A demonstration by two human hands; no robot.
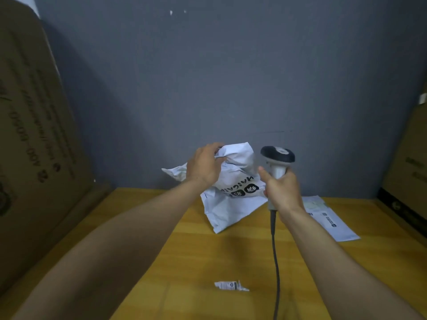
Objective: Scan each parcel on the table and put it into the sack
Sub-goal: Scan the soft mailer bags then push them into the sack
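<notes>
The parcel [233, 181] was gripped by the left hand [203, 165], the scanner [277, 158] beside it clasped by the right hand [283, 190]; scanning was judged underway, its label needing to be found.

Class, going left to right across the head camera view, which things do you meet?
Tall brown cardboard box, crumpled white plastic parcel, grey-and-black handheld scanner, flat white labelled parcel, brown cardboard box at the right edge.

A white crumpled plastic parcel [233, 181] hangs bunched in the left fingers [216, 148]; grey corded handheld scanner [277, 161] upright in the right fingers [264, 175]; flat white plastic parcel [328, 218], probably label-up, right of them.
</notes>
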